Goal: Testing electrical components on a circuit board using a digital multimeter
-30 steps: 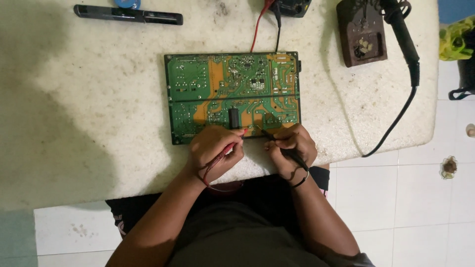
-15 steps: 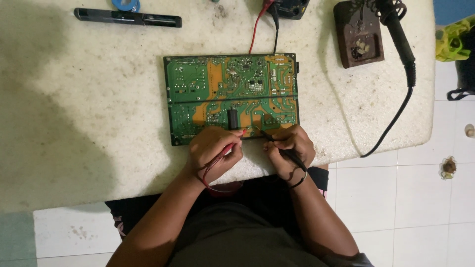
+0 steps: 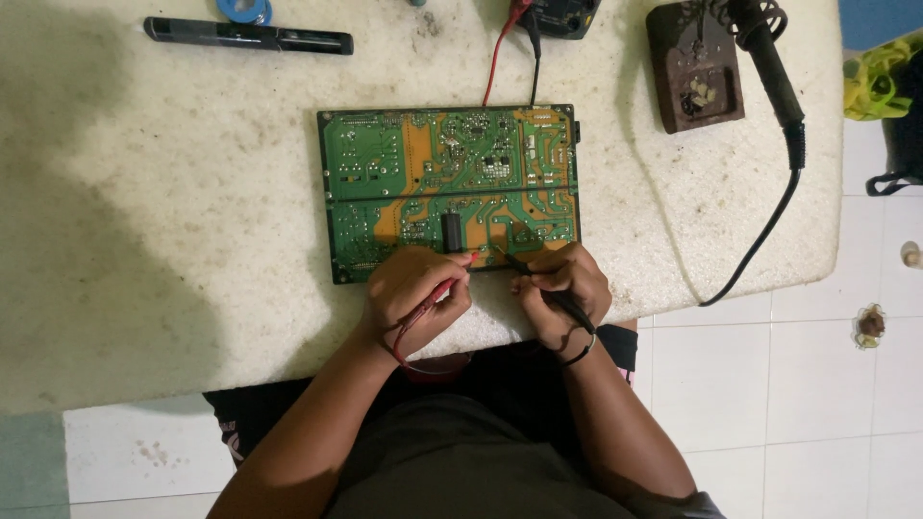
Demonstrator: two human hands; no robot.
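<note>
A green circuit board with orange copper areas lies solder side up on the worn white table. My left hand grips a red test probe, its tip touching the board's near edge. My right hand grips a black test probe, its tip also on the near edge, a little to the right. Red and black leads run from the board's far side up to a dark meter at the top edge.
A brown soldering iron stand with a black iron and its cable sits at the right. A long black tool and a blue tape roll lie at the far left. White floor tiles show below the table edge.
Both hands keep the probes on the board's near edge. Only the view has shifted slightly.
</note>
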